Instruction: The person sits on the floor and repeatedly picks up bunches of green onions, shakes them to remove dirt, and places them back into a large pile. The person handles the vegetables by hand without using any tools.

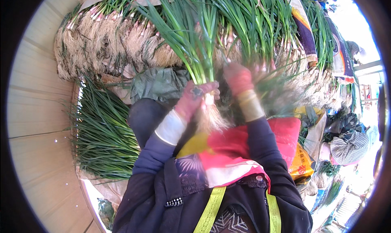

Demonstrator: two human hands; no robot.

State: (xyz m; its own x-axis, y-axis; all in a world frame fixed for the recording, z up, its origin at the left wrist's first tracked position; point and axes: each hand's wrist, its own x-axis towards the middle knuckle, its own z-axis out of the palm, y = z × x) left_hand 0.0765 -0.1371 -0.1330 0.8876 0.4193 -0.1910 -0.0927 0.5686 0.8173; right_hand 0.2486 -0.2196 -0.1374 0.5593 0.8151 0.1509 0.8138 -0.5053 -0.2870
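Note:
My left hand (pixel 197 97), in a pinkish-red glove with a pale cuff, grips a small bunch of green garlic (pixel 200 68) just above the white bulbs. Its long green leaves point up and away, and its pale roots (pixel 210 120) hang down over my lap. To the right of the bunch is my right hand (pixel 237 75), gloved the same way and blurred by motion. A thin strand shows at its fingertips, but whether the fingers hold it is unclear. A red and yellow cloth (pixel 230 141) covers my lap.
A long heap of green garlic (pixel 122 43), roots towards me, lies across the far side. Another leafy pile (pixel 104 132) rests at left, beside a pale panelled wall (pixel 39 111). A dark green sack (pixel 160 83) is ahead; a person in a checked hat (pixel 349 149) is at right.

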